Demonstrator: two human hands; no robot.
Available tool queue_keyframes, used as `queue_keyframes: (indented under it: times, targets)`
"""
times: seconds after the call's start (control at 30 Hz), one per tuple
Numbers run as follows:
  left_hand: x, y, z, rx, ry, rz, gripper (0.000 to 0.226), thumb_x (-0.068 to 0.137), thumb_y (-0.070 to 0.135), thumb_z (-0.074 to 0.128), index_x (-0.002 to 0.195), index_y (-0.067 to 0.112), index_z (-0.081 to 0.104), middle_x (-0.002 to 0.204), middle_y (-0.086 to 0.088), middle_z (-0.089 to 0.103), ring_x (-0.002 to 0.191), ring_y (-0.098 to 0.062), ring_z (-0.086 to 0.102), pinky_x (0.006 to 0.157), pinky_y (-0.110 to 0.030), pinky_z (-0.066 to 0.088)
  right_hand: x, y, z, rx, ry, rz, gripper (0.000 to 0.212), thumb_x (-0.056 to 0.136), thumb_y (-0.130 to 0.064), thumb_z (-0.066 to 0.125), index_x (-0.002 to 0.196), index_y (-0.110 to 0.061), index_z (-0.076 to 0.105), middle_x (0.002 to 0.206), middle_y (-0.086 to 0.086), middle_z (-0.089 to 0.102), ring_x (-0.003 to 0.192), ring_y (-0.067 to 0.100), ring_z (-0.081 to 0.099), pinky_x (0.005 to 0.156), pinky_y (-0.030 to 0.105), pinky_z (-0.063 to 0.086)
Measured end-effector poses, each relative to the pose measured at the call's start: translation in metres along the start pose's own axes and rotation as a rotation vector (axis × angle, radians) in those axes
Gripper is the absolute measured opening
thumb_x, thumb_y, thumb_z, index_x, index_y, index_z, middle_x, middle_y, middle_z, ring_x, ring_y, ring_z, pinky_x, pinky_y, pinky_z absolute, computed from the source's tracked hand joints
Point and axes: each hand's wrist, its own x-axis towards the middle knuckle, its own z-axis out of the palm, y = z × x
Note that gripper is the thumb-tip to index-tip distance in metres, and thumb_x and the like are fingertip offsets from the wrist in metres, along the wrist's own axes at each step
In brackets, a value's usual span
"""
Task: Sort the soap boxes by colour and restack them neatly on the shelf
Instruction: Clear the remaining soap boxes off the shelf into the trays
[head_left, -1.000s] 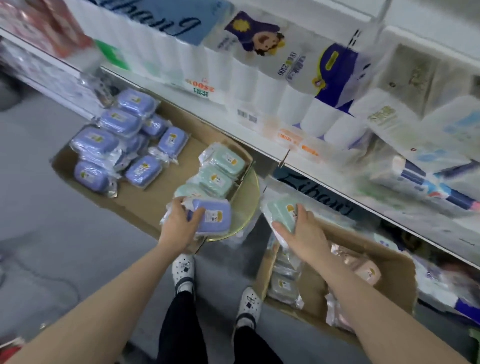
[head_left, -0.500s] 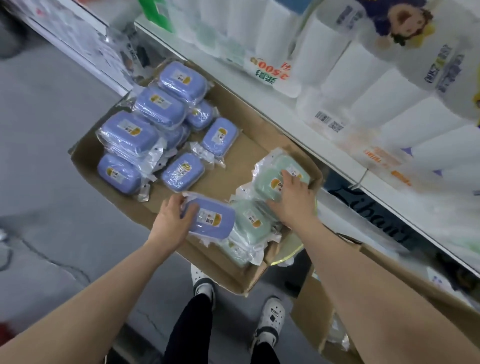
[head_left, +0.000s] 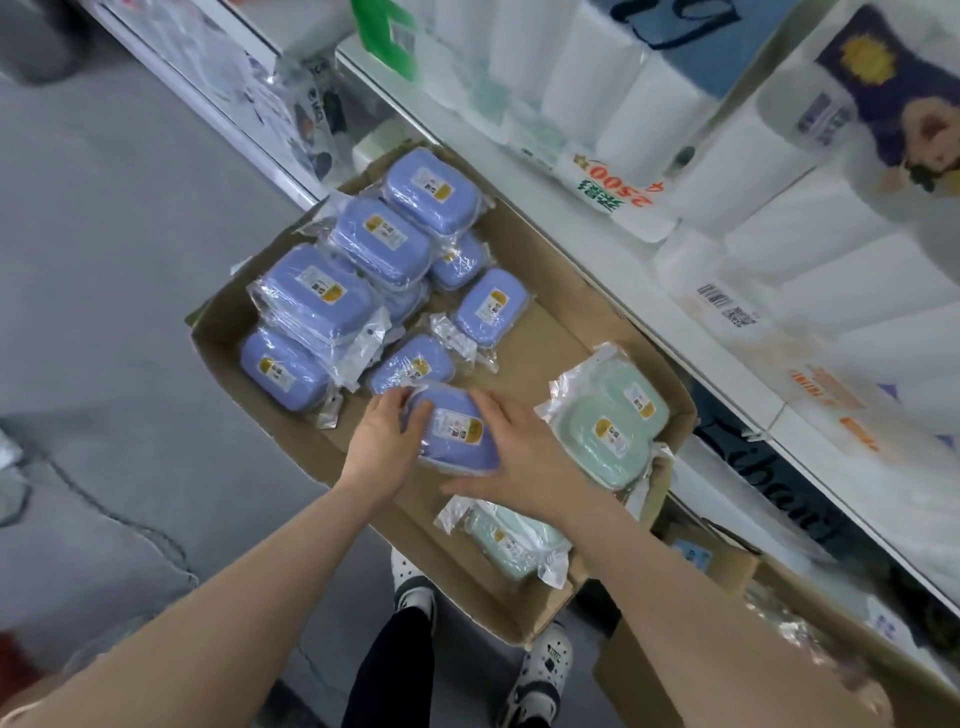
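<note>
The right hand (head_left: 524, 462) has left the green soap boxes (head_left: 608, 431) it was pressing half a second ago and crossed over to the purple soap box (head_left: 457, 431). Its fingers now lie straight and spread against that box's right side. The left hand (head_left: 384, 449) keeps its hold, fingers (head_left: 410, 410) curled over the box's left end, grasping it. The box sits between the two hands, low over the cardboard tray (head_left: 545, 343). The purple pile (head_left: 322, 291) is just beyond and to the left of the left fingers, and the green group is now to the right of the right fingers, untouched. The green side looks settled for now. This purple box seems about to be steadied and set down with its own colour.
</note>
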Motion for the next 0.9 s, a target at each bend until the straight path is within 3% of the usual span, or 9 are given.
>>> queue_keyframes:
  times: [0.1,0.17,0.27,0.33,0.47,0.53,0.67,0.77,0.9]
  targets:
    - [0.017,0.007,-0.013,0.050,-0.015,0.069,0.038,0.098,0.037,0.048,0.124,0.010,0.052,0.117,-0.010,0.056,0.106,-0.029,0.055,0.084,-0.035,0.040,0.025,0.005,0.004,-0.093,0.071,-0.028,0.095,0.065,-0.035,0.082,0.143,-0.004,0.038,0.134,0.014,0.050,0.121,0.033,0.047,0.103,0.038,0.037]
    - [0.027,0.011,-0.022,0.118,0.018,0.175,0.042,0.098,0.037,0.048,0.131,0.011,0.049,0.123,-0.010,0.057,0.109,-0.030,0.055,0.087,-0.040,0.044,0.042,0.012,0.000,-0.096,0.122,-0.007,0.088,0.062,-0.030,0.081,0.137,-0.003,0.044,0.125,0.014,0.054,0.112,0.034,0.051,0.097,0.037,0.040]
    - [0.047,0.012,-0.040,0.392,0.262,0.446,0.047,0.098,0.041,0.044,0.132,0.010,0.053,0.126,-0.011,0.058,0.114,-0.034,0.051,0.095,-0.045,0.044,0.070,0.030,-0.010,-0.213,0.144,0.023,0.086,0.056,-0.029,0.078,0.133,-0.003,0.048,0.117,0.013,0.056,0.102,0.034,0.054,0.083,0.040,0.050]
    - [0.066,0.005,-0.055,0.577,0.369,0.517,0.046,0.096,0.041,0.044,0.129,0.011,0.056,0.129,-0.012,0.056,0.123,-0.035,0.046,0.102,-0.047,0.039,0.091,0.042,-0.018,-0.344,0.072,0.041,0.088,0.057,-0.025,0.079,0.136,-0.003,0.046,0.123,0.013,0.055,0.105,0.034,0.053,0.081,0.042,0.052]
    - [0.091,-0.019,-0.077,0.854,0.298,0.369,0.052,0.092,0.038,0.054,0.139,0.019,0.043,0.148,-0.010,0.034,0.143,-0.037,0.017,0.117,-0.055,0.012,0.134,0.042,-0.021,-0.501,-0.060,-0.015,0.089,0.064,-0.019,0.076,0.144,-0.010,0.038,0.137,0.008,0.046,0.126,0.033,0.043,0.093,0.040,0.047]
    - [0.098,-0.031,-0.080,0.880,0.266,0.323,0.057,0.093,0.038,0.054,0.144,0.024,0.034,0.152,-0.006,0.026,0.144,-0.035,0.011,0.116,-0.056,0.013,0.154,0.036,-0.012,-0.535,-0.093,-0.049,0.087,0.068,-0.013,0.074,0.146,-0.012,0.036,0.141,0.006,0.043,0.130,0.030,0.038,0.090,0.038,0.046]
    - [0.105,-0.043,-0.082,0.835,0.253,0.349,0.061,0.093,0.032,0.057,0.147,0.024,0.030,0.154,-0.006,0.022,0.145,-0.037,0.010,0.116,-0.052,0.021,0.177,0.029,0.007,-0.560,-0.138,-0.038,0.095,0.074,-0.005,0.071,0.153,-0.016,0.019,0.154,0.006,0.027,0.142,0.035,0.023,0.107,0.047,0.039]
    - [0.106,-0.042,-0.081,0.828,0.258,0.339,0.061,0.094,0.033,0.055,0.148,0.024,0.027,0.156,-0.007,0.019,0.146,-0.036,0.007,0.117,-0.051,0.019,0.175,0.029,0.008,-0.579,-0.157,0.000,0.098,0.081,-0.004,0.066,0.156,-0.021,0.006,0.161,0.002,0.013,0.147,0.034,0.011,0.111,0.047,0.034]
    - [0.102,-0.032,-0.081,0.846,0.250,0.308,0.060,0.097,0.040,0.048,0.149,0.027,0.020,0.158,-0.005,0.012,0.147,-0.034,0.002,0.119,-0.049,0.014,0.156,0.028,-0.005,-0.595,-0.142,0.003,0.097,0.084,-0.009,0.067,0.156,-0.021,0.003,0.162,0.003,0.009,0.149,0.033,0.010,0.113,0.045,0.031]
